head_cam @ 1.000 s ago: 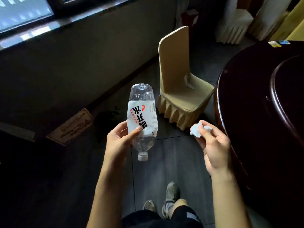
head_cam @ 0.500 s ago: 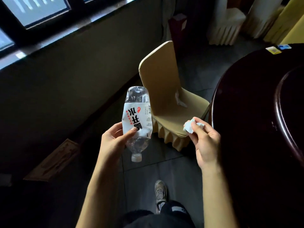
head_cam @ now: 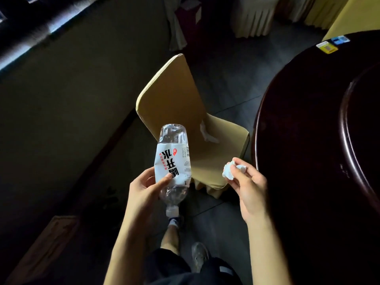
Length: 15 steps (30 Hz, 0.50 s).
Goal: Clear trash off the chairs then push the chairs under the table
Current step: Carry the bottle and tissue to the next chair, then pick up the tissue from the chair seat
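Observation:
My left hand (head_cam: 144,190) grips a crushed clear plastic bottle (head_cam: 173,161) with a white label, cap pointing down. A crumpled white tissue (head_cam: 229,171) is pinched in the fingers of my right hand (head_cam: 249,188). Just ahead stands a tan covered chair (head_cam: 170,99), seat turned toward the dark round table (head_cam: 304,140) on the right and pulled out from it. A white scrap of paper (head_cam: 206,133) lies on the seat where it meets the backrest. Both hands hover in front of the chair's near corner.
A wall with a window sill runs along the left. More covered chairs (head_cam: 254,15) stand at the back. Cards or stickers (head_cam: 329,46) lie on the table's far edge. A raised inner disc (head_cam: 359,130) sits on the table. A framed board (head_cam: 47,249) leans low at left.
I have stepped closer to the tan chair, which now looms larger and nearer my hands. Both hands keep their hold on the bottle and tissue.

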Available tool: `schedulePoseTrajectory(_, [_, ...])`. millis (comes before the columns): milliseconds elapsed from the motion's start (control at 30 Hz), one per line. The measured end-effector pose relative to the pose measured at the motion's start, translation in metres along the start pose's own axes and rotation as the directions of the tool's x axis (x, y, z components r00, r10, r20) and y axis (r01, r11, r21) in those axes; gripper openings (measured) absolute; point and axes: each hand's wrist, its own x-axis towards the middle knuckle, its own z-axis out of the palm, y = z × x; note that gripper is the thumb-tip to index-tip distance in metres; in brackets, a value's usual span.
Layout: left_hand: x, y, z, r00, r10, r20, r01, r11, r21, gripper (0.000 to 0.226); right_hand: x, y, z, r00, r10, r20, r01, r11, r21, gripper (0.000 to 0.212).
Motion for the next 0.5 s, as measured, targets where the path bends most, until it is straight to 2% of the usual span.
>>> schedulePoseTrajectory(200, [0.116, 0.007, 0.023, 0.991, -0.122, 0.056, 0.119, 0.991, 0.057, 0.018, 0.083, 0.003, 0.033, 0.999, 0.022, -0.032, -0.024, 0.999, -0.042, 0.016])
schedulePoseTrajectory(333, [0.210, -0.007, 0.035, 0.973, -0.224, 0.047, 0.213, 0.961, 0.173, 0.019, 0.146, 0.023, 0.069, 0.988, 0.104, -0.115, -0.116, 0.988, -0.102, 0.030])
schedulePoseTrajectory(500, [0.300, -0.036, 0.054, 0.912, -0.409, 0.013, 0.398, 0.893, 0.209, 0.021, 0.233, 0.066, 0.101, 0.959, 0.207, -0.192, -0.247, 0.945, -0.213, 0.021])
